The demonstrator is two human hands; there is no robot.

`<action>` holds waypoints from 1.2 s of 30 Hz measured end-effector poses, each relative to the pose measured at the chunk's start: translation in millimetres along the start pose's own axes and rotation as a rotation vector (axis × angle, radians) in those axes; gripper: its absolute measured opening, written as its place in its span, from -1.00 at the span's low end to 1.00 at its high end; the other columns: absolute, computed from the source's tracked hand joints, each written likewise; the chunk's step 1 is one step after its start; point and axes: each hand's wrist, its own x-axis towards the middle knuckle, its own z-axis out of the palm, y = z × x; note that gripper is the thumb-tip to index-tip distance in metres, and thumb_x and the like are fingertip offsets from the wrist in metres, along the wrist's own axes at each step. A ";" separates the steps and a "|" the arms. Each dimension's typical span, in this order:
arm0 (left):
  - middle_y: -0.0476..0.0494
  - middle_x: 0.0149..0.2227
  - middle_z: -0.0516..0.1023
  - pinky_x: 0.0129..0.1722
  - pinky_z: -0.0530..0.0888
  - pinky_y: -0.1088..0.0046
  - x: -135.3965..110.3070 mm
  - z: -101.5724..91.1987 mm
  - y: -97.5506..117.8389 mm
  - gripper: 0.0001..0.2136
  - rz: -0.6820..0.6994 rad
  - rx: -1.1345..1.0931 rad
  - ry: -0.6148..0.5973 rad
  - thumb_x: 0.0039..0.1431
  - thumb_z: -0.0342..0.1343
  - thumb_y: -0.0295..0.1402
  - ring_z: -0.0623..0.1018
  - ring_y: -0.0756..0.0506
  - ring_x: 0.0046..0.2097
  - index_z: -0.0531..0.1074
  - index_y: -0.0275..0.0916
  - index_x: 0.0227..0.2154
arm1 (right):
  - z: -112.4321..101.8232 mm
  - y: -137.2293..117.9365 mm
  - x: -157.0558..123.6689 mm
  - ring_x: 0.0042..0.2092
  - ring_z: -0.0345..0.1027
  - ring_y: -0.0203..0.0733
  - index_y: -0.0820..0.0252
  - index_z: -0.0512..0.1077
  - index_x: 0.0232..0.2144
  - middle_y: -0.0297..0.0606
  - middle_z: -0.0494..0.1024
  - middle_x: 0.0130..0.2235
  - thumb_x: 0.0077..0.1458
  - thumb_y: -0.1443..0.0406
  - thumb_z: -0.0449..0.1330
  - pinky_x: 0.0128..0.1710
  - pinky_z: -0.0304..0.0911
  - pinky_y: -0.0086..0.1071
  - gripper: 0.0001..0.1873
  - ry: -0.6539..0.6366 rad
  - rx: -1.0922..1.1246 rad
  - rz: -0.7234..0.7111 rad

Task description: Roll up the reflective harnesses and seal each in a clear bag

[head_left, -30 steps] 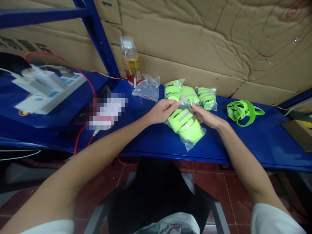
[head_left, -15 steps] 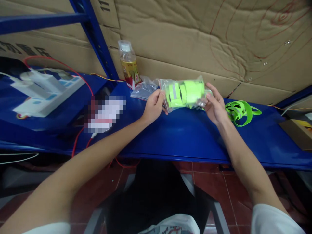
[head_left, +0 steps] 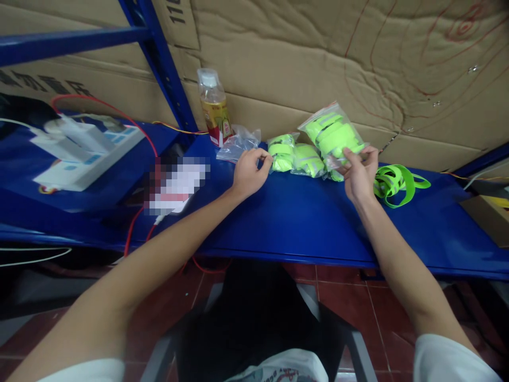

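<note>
My right hand (head_left: 359, 172) pinches the lower edge of a clear plastic bag packed with neon-green reflective bands (head_left: 333, 133), holding it up above the blue shelf (head_left: 302, 217). Two more filled bags (head_left: 295, 155) lie on the shelf just left of it. My left hand (head_left: 249, 172) hovers with its fingers curled together beside an empty clear bag (head_left: 239, 144); nothing is visibly in it. A loose neon-green band (head_left: 397, 183) lies to the right of my right hand.
A drink bottle (head_left: 213, 109) stands against the cardboard wall (head_left: 318, 58). A white power strip with plugs and a red cable (head_left: 83, 148) lies at the left. A blue shelf post (head_left: 159, 58) rises behind it. A cardboard box (head_left: 491, 215) sits at the right edge.
My left hand has let go of the filled bag and dropped toward the empty bag. My right hand alone has carried the filled bag to the right and up, over the other bags.
</note>
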 end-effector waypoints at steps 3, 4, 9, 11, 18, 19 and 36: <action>-0.17 -0.13 0.61 0.19 0.43 0.09 -1.2 -3.0 -2.7 -0.93 0.012 0.258 -0.009 0.30 0.16 -0.38 0.55 -0.23 0.03 0.54 -0.16 -0.27 | 8.3 4.0 -7.2 -0.34 0.59 -0.13 -0.06 0.22 -0.23 -0.43 0.55 -0.34 -0.20 -0.18 0.58 -0.35 0.59 -0.19 -0.25 -0.135 0.051 0.097; -0.22 -0.04 0.59 0.21 0.43 0.04 -1.9 -3.6 -3.1 -0.91 -0.018 0.330 -0.022 0.26 0.18 -0.38 0.52 -0.29 0.11 0.55 -0.15 -0.20 | 11.1 2.6 -10.7 -0.33 0.61 -0.11 -0.04 0.21 -0.26 -0.41 0.57 -0.34 -0.18 -0.18 0.58 -0.37 0.59 -0.21 -0.26 -0.188 0.053 0.130; -0.42 0.30 0.36 0.34 0.35 -0.15 -3.4 -6.2 -5.9 -0.61 -0.125 0.564 -0.107 0.16 0.25 -0.39 0.32 -0.49 0.38 0.46 -0.21 0.07 | 17.7 -6.5 -22.7 -0.44 0.57 -0.17 0.02 0.27 -0.33 -0.29 0.65 -0.39 -0.07 -0.17 0.54 -0.65 0.36 -0.42 -0.36 -0.312 -0.106 0.123; -0.44 0.36 0.31 0.42 0.25 -0.18 -2.4 -6.7 -8.4 -0.59 -0.168 0.610 -0.139 0.18 0.23 -0.37 0.25 -0.51 0.45 0.44 -0.24 0.11 | 17.4 -5.4 -23.2 -0.57 0.45 -0.26 0.05 0.31 -0.35 -0.28 0.64 -0.44 -0.03 -0.19 0.51 -0.75 0.17 -0.47 -0.38 -0.321 -0.170 0.083; -0.47 0.11 0.60 0.22 0.47 -0.18 1.6 -7.9 -6.5 -0.66 -0.166 0.717 -0.281 0.38 0.08 -0.29 0.55 -0.47 0.20 0.49 -0.31 0.12 | 21.8 7.5 -27.9 -0.75 0.18 -0.38 0.16 0.46 -0.42 -0.30 0.53 -0.64 0.12 -0.25 0.38 -0.77 0.01 -0.46 -0.39 -0.416 -0.330 0.067; -0.45 0.09 0.62 0.20 0.49 -0.18 2.2 -9.0 -4.9 -0.70 -0.150 0.729 -0.284 0.39 0.08 -0.30 0.56 -0.48 0.19 0.53 -0.30 0.07 | 23.7 8.6 -29.8 -0.75 0.17 -0.38 0.18 0.48 -0.43 -0.30 0.51 -0.65 0.15 -0.27 0.34 -0.77 0.00 -0.45 -0.37 -0.426 -0.344 0.066; -0.29 0.25 0.42 0.39 0.43 0.11 -0.1 -3.7 1.4 -0.62 0.285 0.216 0.119 0.48 -0.19 -0.50 0.42 -0.21 0.35 0.45 -0.15 0.14 | 50.6 -1.3 -73.1 -0.61 0.27 -0.26 0.15 0.59 -0.47 -0.37 0.43 -0.67 0.37 -0.17 0.16 -0.45 0.24 -0.33 -0.39 -0.508 -0.450 -0.135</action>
